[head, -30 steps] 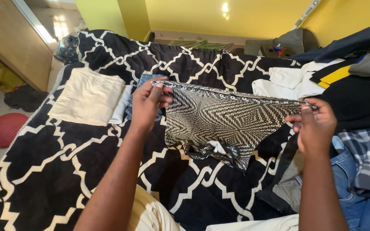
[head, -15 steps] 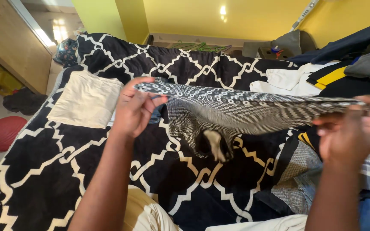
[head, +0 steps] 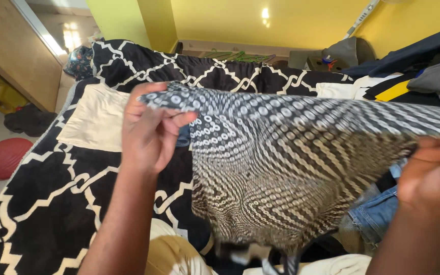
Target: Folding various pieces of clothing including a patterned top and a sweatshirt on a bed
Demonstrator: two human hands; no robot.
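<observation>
- The left hand point(head: 146, 135) is pinching the upper left corner of a black-and-white patterned garment point(head: 281, 168).
- The right hand point(head: 431, 178) is gripping the garment's opposite edge.
- The garment is hanging stretched between both hands, above a black-and-white quilt point(head: 52, 203).
- A folded cream cloth point(head: 95, 119) is lying on the quilt, left of the left hand.

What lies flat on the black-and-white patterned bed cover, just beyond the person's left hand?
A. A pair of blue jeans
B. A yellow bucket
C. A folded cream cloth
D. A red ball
C: the folded cream cloth lies flat on the bed cover, just beyond the left hand that grips the patterned garment.
</observation>
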